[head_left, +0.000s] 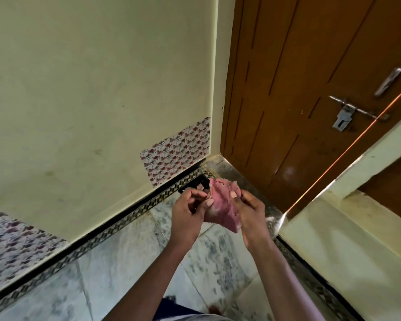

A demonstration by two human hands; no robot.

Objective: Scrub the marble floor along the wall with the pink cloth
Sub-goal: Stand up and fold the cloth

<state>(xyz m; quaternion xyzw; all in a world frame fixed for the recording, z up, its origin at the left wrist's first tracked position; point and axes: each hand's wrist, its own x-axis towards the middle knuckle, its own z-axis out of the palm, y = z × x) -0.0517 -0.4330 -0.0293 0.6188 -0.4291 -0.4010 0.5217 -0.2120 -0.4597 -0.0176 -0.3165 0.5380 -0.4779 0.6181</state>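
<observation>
A crumpled pink cloth [220, 205] hangs in the air between both my hands, above the floor near the corner. My left hand [190, 212] pinches its left edge with curled fingers. My right hand [248, 209] grips its right side, thumb on top. Below lies the white and grey marble floor [125, 262], which runs along the pale green wall [90, 100] on the left. A dark patterned border strip [116, 225] marks where floor meets wall.
A brown wooden door [299, 89] with a metal latch [347, 112] closes off the corner ahead. Flowered paper patches [176, 151] stick to the wall low down. Another pale wall [345, 228] stands on the right. A dark floor drain [195, 184] sits by the border.
</observation>
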